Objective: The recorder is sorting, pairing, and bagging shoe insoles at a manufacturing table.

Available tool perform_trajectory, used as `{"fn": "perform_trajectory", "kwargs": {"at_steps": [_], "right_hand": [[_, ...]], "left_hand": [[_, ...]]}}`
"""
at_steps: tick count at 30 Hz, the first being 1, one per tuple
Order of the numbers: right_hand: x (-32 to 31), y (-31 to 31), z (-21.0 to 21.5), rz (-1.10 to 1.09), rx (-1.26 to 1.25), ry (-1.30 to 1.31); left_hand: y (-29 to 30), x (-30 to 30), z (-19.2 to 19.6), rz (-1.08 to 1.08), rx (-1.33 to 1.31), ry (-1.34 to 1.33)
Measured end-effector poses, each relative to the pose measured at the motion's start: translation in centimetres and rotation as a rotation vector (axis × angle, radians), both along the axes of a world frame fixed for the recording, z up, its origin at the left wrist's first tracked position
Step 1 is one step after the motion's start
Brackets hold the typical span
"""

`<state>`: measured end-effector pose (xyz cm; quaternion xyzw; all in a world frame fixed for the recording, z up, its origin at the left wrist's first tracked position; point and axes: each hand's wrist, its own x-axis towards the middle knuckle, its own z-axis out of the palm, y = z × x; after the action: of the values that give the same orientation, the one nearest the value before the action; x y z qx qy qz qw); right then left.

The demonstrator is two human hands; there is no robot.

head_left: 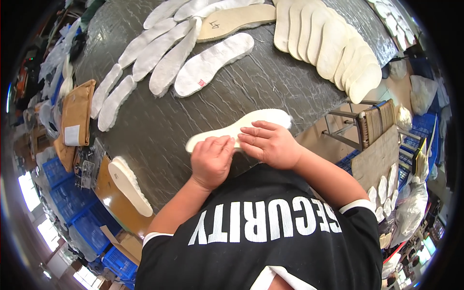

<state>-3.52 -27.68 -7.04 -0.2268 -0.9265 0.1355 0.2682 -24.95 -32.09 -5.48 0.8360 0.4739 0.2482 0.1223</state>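
Note:
A cream insole (231, 130) with a fluffy edge lies lengthwise in front of me on the dark, creased tabletop. My left hand (211, 162) has its fingers bunched together on the insole's near edge, left of its middle; its thumb is hidden. Beside it, my right hand (268, 144) rests across the insole, fingers stretched out and slightly apart. The two hands almost touch at the fingertips. Farther back, a white fleecy insole (212, 65) with a small red mark lies by itself.
White fleecy insoles (159, 53) lie in rows at the far left, next to a tan insole (237, 21). Cream insoles (324, 43) overlap in a fan at the far right. Another insole (129, 186) lies at the left. A woven-backed chair (376, 123) stands right of the table.

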Motion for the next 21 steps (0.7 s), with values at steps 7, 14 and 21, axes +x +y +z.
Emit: {"fn": "perform_trajectory", "kwargs": {"at_steps": [7,14,21], "right_hand": [[2.1,-2.8,-4.5,-0.034,-0.203,-0.040],[-0.7,-0.2,-5.0,-0.378,-0.284,-0.462],[-0.3,0.1,-4.7,-0.315,-0.369,-0.214]], "left_hand": [[-2.4,1.6,-2.6,0.093,-0.187,0.145],[-1.7,3.2,-6.4,0.140,-0.282,0.377],[-1.5,1.3,-3.7,0.385,-0.373,0.198]]}}
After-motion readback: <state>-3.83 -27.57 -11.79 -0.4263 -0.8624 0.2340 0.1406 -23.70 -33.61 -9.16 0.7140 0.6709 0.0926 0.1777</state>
